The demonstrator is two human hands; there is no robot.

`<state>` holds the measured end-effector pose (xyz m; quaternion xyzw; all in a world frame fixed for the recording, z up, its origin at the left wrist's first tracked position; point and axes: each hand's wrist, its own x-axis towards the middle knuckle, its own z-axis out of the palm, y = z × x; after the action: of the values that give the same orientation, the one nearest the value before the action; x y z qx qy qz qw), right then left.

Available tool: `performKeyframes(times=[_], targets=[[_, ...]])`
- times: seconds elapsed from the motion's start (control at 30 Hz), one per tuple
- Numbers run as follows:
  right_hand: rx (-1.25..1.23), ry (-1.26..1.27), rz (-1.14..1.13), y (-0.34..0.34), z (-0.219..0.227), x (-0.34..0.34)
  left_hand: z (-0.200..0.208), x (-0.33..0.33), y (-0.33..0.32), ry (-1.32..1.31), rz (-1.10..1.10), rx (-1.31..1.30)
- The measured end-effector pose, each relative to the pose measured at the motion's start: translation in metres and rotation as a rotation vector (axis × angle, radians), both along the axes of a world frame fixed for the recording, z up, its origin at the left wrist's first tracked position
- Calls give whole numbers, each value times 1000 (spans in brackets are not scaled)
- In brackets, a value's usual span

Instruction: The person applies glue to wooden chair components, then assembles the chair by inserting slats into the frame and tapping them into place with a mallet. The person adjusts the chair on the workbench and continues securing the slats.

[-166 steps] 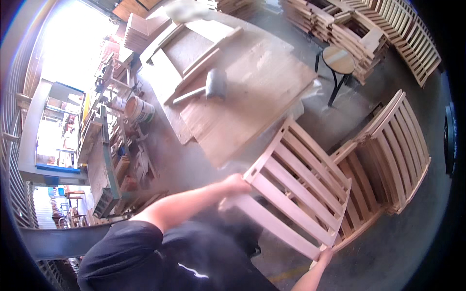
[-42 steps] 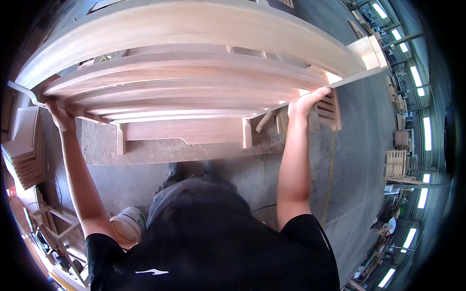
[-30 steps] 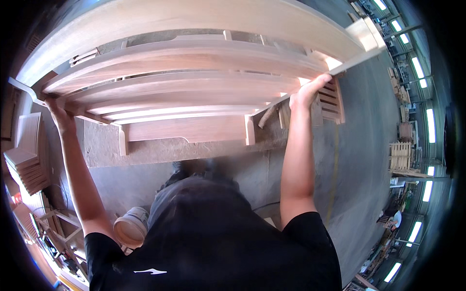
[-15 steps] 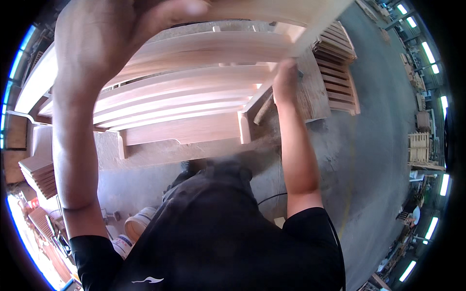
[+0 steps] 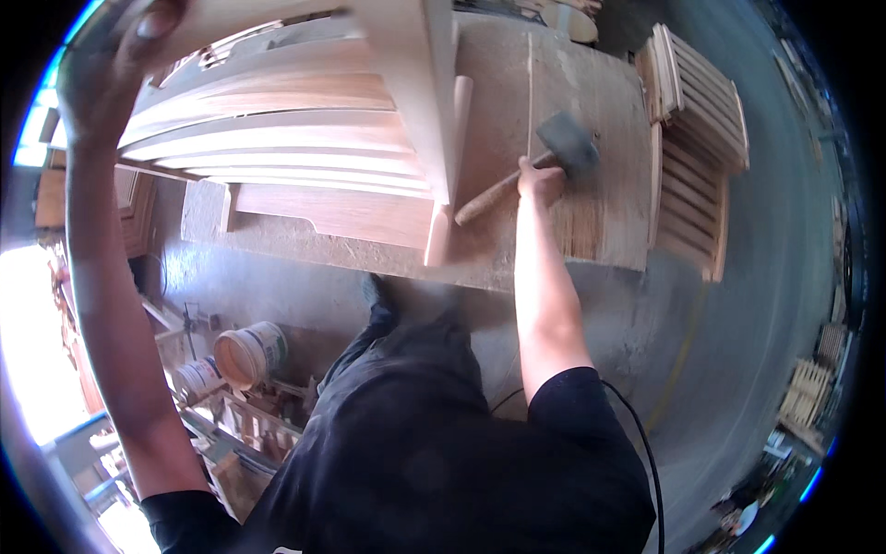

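Note:
A pale slatted wooden frame (image 5: 286,129), with long rails and a broad end post (image 5: 406,78), stands on the workbench in front of me. At the upper left, my left hand (image 5: 111,83) is closed on the top rail (image 5: 240,20); its thumb lies over the wood and its fingers are partly out of sight. Right of the frame lies a mallet with a dark blocky head (image 5: 569,143) and a round wooden handle (image 5: 487,200). My right hand (image 5: 542,183) is closed round that handle close to the head.
The workbench top (image 5: 609,212) is dusty and worn. Slatted wooden panels (image 5: 697,157) are stacked beyond its right end. Buckets (image 5: 245,355) stand on the floor at lower left. A dark cable (image 5: 646,443) runs beside my right arm.
My right hand has left the frame's end post and now grips the mallet to its right. The left hand stays on the top rail. The view has swung, shifting the frame leftward.

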<state>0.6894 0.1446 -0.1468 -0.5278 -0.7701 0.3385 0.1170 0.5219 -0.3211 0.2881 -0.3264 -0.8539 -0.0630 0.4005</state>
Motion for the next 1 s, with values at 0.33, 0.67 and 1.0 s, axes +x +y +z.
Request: performKeyframes(times=[0.33,0.67,1.0], targets=[[-467,247,211,42,24,-7,21,69,87,-119,-58,203],[62,-240,1020,2,151,-9,21,83,84,-13,-198,282],[724,327,741,0,496,65,16,68,84,-1,-132,242]])
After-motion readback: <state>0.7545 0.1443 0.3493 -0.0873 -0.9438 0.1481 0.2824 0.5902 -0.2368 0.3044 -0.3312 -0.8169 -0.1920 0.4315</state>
